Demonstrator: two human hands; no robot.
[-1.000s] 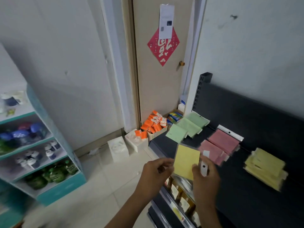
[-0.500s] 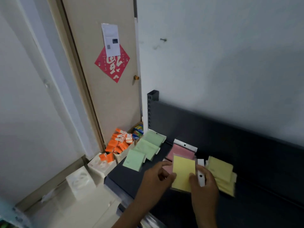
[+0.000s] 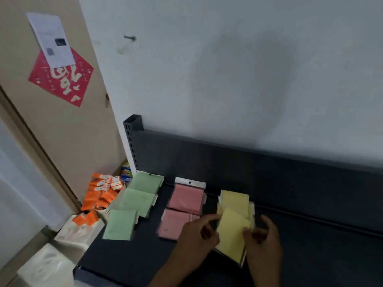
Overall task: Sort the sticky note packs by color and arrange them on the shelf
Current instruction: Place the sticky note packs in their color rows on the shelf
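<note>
Dark shelf [image 3: 124, 257] runs under your hands. Your left hand [image 3: 196, 235] and right hand [image 3: 262, 239] each pinch one side of a yellow pack [image 3: 231, 230], low over the shelf. Just behind it sits the yellow pile [image 3: 235, 199]. To the left lie the pink packs [image 3: 186, 197], then the green packs [image 3: 136, 201]. Farther back, orange packs [image 3: 99, 195] sit on the floor by a door [image 3: 62, 129] with a red sign [image 3: 60, 79].

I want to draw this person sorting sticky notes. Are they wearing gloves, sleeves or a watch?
No gloves: the left hand and the right hand are both bare. The forearms showing at the bottom of the head view are bare too, with no sleeve or cuff. No watch, ring or bracelet shows, though the picture is a bit blurry.
</note>
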